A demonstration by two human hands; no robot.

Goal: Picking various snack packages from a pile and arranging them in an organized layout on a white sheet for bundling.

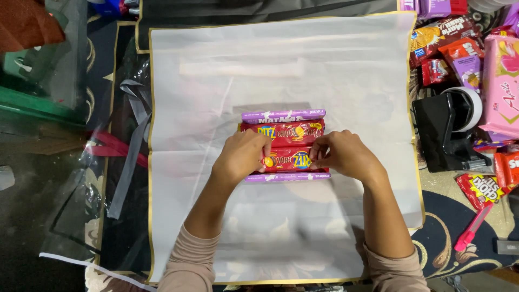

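Observation:
A white sheet of wrapping paper with a gold edge [281,59] lies spread flat before me. At its middle sit two red cracker boxes [289,132] side by side, with a purple box [284,115] on the far side and another purple box [294,176] on the near side. My left hand [241,157] rests on the left end of the nearer red box, fingers curled against it. On the right end of the same box lies my right hand [346,155], fingertips pinching at its edge. Both forearms wear beige sleeves.
A black tape dispenser [448,132] stands just right of the paper. Several snack packets [459,51] and a pink box [500,81] lie around it. A pink utility knife [471,230] lies on the patterned carpet. Clear cellophane and grey ribbon [130,140] lie at the left.

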